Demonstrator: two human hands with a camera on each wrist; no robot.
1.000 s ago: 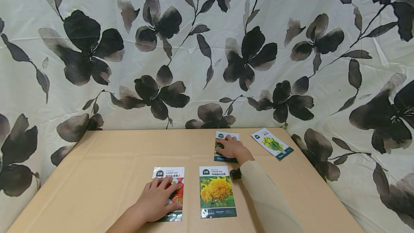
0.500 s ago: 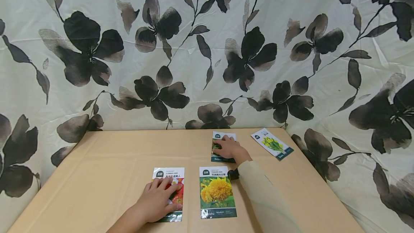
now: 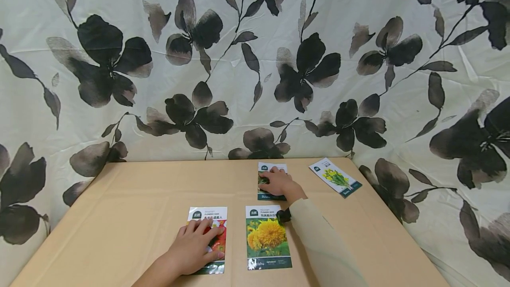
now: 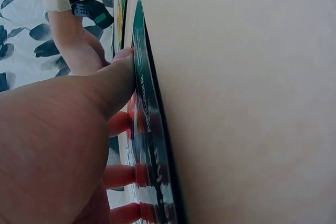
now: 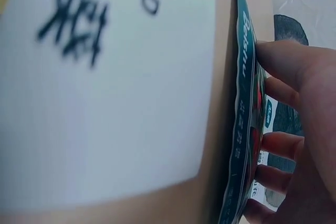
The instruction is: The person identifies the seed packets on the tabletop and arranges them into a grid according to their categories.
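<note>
My left hand [image 3: 195, 247] rests fingers spread on a flower seed packet [image 3: 218, 245] with a red picture, front left. In the left wrist view the thumb [image 4: 118, 80] and fingertips press on that packet's [image 4: 149, 124] glossy face. Farther back, my right hand [image 3: 279, 184] lies on another seed packet [image 3: 271, 197], covering most of its picture. Its fingertips touch the face of this packet [image 5: 242, 98] in the right wrist view, where some red and green print shows. Between the hands and nearer the front lies a packet with yellow sunflowers [image 3: 268, 236].
A seed packet with small yellow blossoms [image 3: 336, 177] lies slanted at the table's back right. The tan table [image 3: 119, 216] ends at a floral curtain [image 3: 239, 70]. A black band [image 3: 283, 216] at the right wrist overlaps the sunflower packet's upper right corner.
My right hand has slid the back packet a little to the left, toward a spot behind the sunflower packet. The left hand and the other packets stay where they were.
</note>
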